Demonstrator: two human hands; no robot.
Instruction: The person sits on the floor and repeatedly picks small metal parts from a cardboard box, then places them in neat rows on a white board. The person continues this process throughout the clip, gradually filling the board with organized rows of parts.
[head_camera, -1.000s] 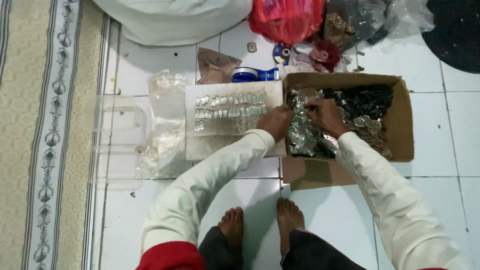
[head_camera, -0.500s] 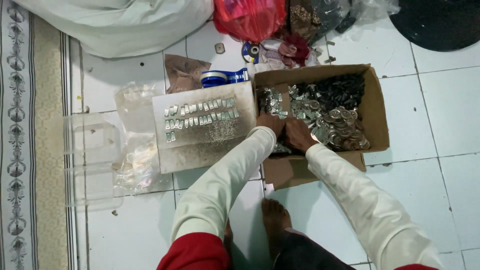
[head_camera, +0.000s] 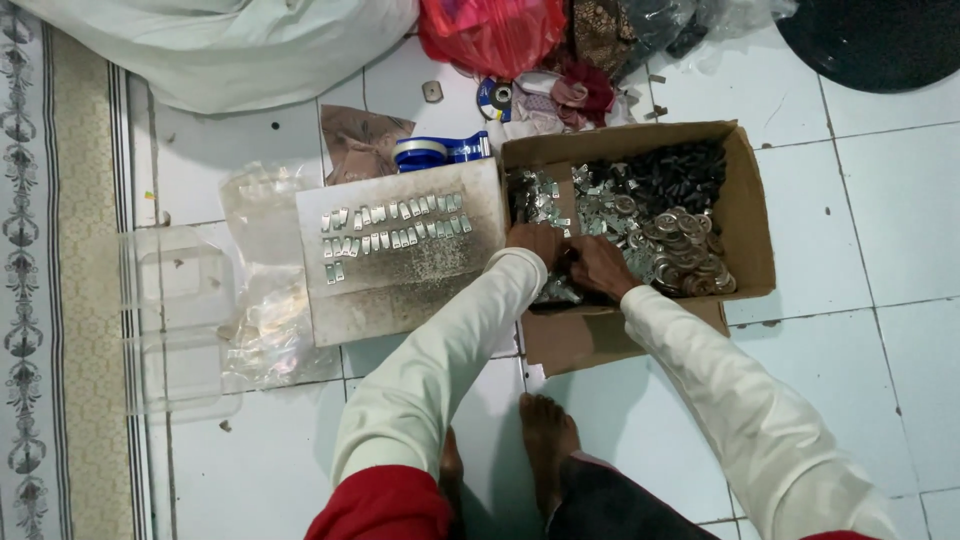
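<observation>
Reaching both hands into the open brown cardboard box (head_camera: 745, 215), low at its near-left corner. Left hand (head_camera: 533, 243) curled over the heap of small silvery metal pieces (head_camera: 540, 197); right hand (head_camera: 598, 266) just beside it, knuckles up, fingertips buried in the same pile. Cannot tell how far either hand is closed, or whether anything is actually pinched: the fingers dip under the metal and hide the grip. Hands nearly touching, likely because the loose pieces sit tangled and want two hands to sort out.

Beyond the hands, deeper in the box: dark, almost black small parts (head_camera: 665, 170) at the far side, shiny round metal rings (head_camera: 685, 255) to the right. Three kinds kept in rough zones, probably for easy picking.

Just left of the left hand, butted against the box: a flat, grubby white board (head_camera: 400, 285) with rows of small silver clips (head_camera: 395, 225) laid out on it. Each clip's long axis running away from the body, toward the far edge; rows themselves stretching left to right, tilting slightly upward toward the box. Close by, so a short carry from box to board seems the idea.

Past the board, a blue tape dispenser (head_camera: 440, 150). Further left, crumpled clear plastic bags (head_camera: 265, 300) and a clear plastic container (head_camera: 180, 320) on the white tiled floor (head_camera: 880, 200). Bare feet (head_camera: 545, 440) tucked below the arms.
</observation>
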